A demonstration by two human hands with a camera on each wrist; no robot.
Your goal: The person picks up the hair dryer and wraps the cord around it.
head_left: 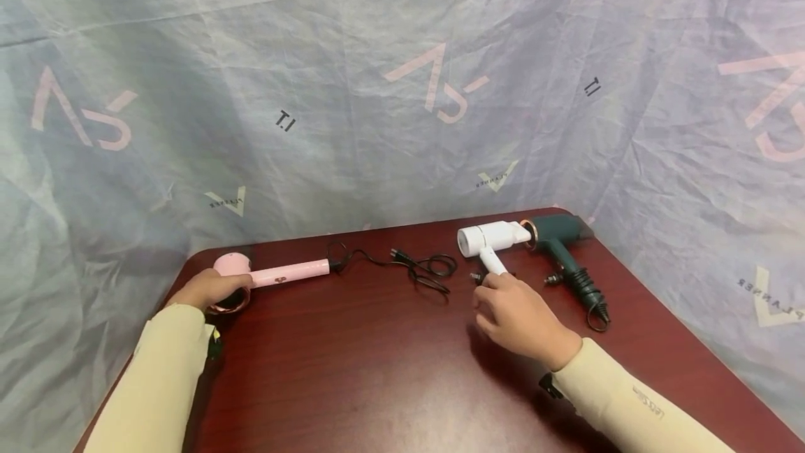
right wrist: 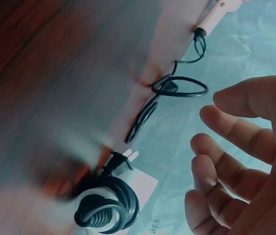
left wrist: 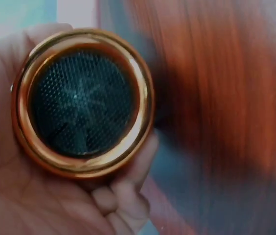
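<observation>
A pink hair dryer (head_left: 292, 273) lies at the left of the table with its handle pointing right. My left hand (head_left: 210, 289) grips its head. In the left wrist view, a shiny copper ring (left wrist: 145, 98) surrounds a dark mesh (left wrist: 81, 103), with fingers curled round the head behind it. A white hair dryer (head_left: 493, 238) lies at the right. My right hand (head_left: 525, 320) hovers just in front of its handle, holding nothing. The right wrist view shows loosely bent fingers apart from the white dryer's coiled black cord (right wrist: 128, 196) and plug (right wrist: 118, 164).
A dark green hair dryer (head_left: 556, 229) lies to the right of the white one, its cord wound round the handle's end. The pink dryer's black cable (head_left: 430, 268) loops across the back of the reddish-brown table (head_left: 352, 369). A grey printed cloth (head_left: 352, 89) hangs behind.
</observation>
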